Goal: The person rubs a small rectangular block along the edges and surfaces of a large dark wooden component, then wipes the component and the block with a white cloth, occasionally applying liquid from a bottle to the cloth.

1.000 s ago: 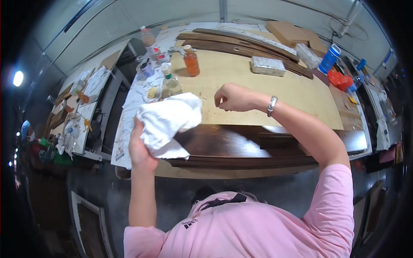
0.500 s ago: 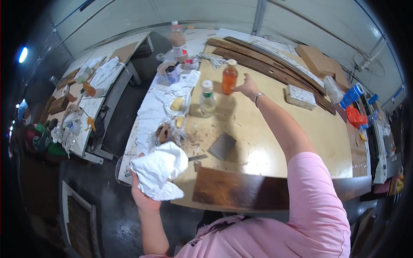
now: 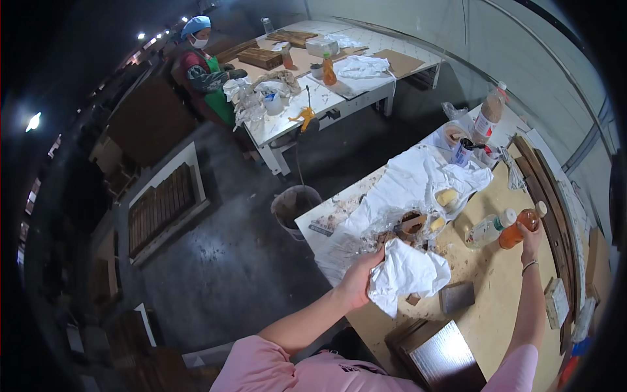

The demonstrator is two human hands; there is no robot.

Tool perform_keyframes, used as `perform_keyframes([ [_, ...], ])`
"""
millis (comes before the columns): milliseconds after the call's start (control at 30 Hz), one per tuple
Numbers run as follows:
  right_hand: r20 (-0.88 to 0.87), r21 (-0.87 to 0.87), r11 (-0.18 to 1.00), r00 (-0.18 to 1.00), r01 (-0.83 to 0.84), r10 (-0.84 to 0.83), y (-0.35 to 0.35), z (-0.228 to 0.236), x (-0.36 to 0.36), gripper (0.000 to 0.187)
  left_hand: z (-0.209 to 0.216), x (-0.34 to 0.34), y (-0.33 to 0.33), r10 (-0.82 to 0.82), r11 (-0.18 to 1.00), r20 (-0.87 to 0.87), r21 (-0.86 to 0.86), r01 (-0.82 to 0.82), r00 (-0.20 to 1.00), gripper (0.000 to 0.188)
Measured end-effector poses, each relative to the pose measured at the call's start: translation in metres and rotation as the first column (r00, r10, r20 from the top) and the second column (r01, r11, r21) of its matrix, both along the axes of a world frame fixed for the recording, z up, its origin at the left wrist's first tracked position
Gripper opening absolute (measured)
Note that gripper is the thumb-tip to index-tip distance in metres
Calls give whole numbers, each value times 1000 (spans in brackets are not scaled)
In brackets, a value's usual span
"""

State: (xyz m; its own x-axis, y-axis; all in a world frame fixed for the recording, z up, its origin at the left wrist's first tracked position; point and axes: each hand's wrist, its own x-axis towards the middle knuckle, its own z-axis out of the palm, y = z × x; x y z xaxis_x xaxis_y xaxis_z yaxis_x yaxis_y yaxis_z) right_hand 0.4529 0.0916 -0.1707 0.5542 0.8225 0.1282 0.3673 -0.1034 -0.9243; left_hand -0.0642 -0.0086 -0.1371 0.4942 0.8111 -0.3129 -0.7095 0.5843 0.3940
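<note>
The white cloth (image 3: 410, 274) was crumpled into loose, uneven folds, bunched in the left hand (image 3: 359, 281), with one slack corner drooping toward seven o'clock. Off at about two o'clock from the cloth I saw a see-through bottle of orange liquid (image 3: 511, 238), its pale cap pointing between one and two o'clock and looking firmly on. The right hand (image 3: 531, 243) had hold of that bottle from its three o'clock side; whether the base touched the surface below, I couldn't make out.
</note>
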Motion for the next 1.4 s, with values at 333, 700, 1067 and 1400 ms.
perform_keyframes([
  [333,-68,227,915,932,-334,357,-122,159,-98,67,32,58,18,-61,995,132,89,49,989,35],
  [700,245,-276,780,744,-561,622,-144,174,-195,63,48,96,15,-75,981,151,190,46,986,42],
  [1067,634,-482,788,468,-384,615,-140,165,-181,60,33,94,6,64,963,-61,266,-46,996,28],
  [1400,581,-482,769,503,-420,639,-132,151,-167,63,17,99,16,36,955,-35,297,-24,999,27],
])
